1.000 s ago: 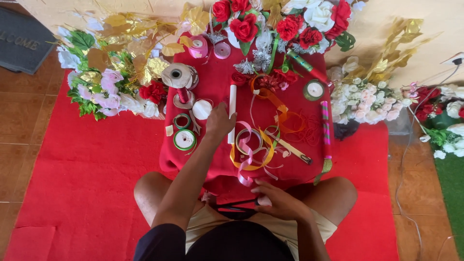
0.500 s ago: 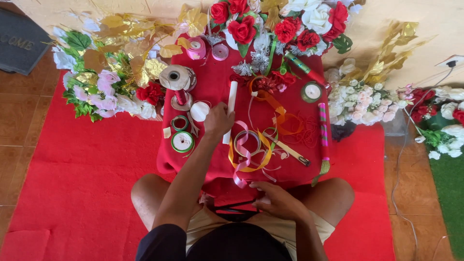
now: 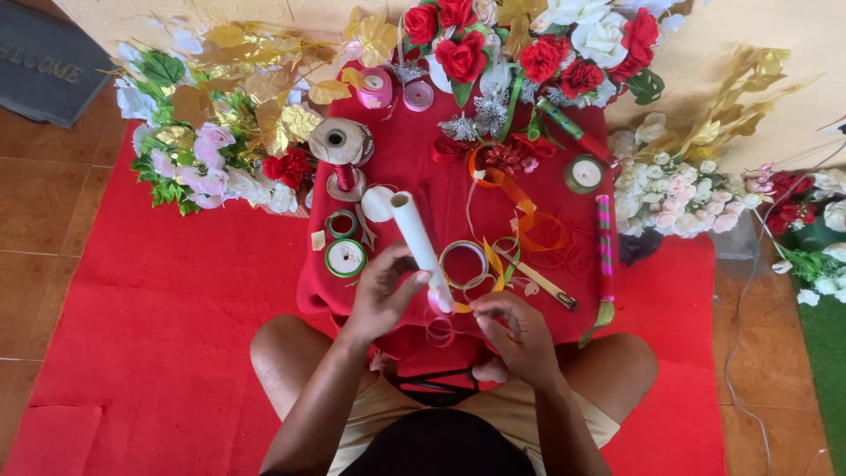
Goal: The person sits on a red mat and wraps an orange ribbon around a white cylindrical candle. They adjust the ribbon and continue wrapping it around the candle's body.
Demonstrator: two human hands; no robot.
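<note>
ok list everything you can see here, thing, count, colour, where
white tube: one, white, held in the left hand
ribbon rolls: several, green, pink, tan, on the table's left side
loose ribbons: a tangle, orange and pink, centre of the table
low table: one, red cover
artificial flowers: many, red, white, pink, gold, behind and beside the table
mat: one, red, on the floor
left hand: grips the tube
right hand: pinches ribbon at the tube's lower end
</note>
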